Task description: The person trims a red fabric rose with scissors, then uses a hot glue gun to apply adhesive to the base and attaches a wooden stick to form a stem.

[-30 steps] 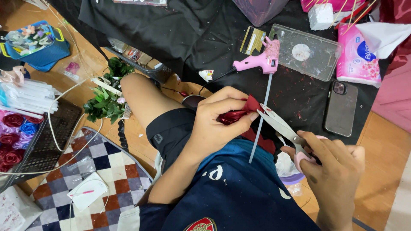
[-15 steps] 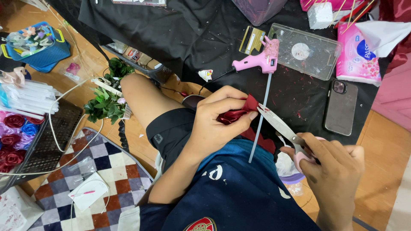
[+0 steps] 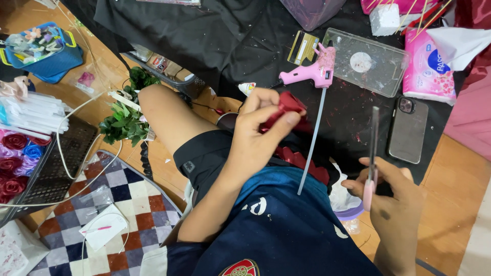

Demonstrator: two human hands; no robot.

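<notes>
The left hand [image 3: 258, 134] is curling round a red ribbon piece [image 3: 285, 109], thumb and fingers pinching it shut over the lap, likely so the fold keeps its shape. The right hand [image 3: 394, 202] is closing on pink-handled scissors [image 3: 372, 156], holding them upright with the blades pointing away and, as far as I can tell, together; they are standing well apart from the ribbon, to its right. Between the two hands a thin grey stick [image 3: 311, 145] is slanting from the lap up toward a pink glue gun [image 3: 312, 71], which is lying on the black cloth [image 3: 215, 36] just beyond the left hand, within easy reach. More red ribbon [image 3: 302, 162] is resting on the thigh under the stick.

Further out, a dark phone [image 3: 408, 129] is lying flat to the right of the scissors, and beyond it a clear tray [image 3: 365, 61] is sitting speckled with red bits. A pink tissue pack [image 3: 428, 69] is lying at the far right. To the left of the bare knee, green leaves [image 3: 125, 120] are spilling onto the wooden floor [image 3: 450, 204], with a white cable [image 3: 76, 153] looping toward a dark basket [image 3: 56, 163] that is holding ribbon roses [image 3: 15, 153]. A checkered mat [image 3: 123, 204] is lying near left, and a blue basket [image 3: 46, 56] is sitting at the far left.
</notes>
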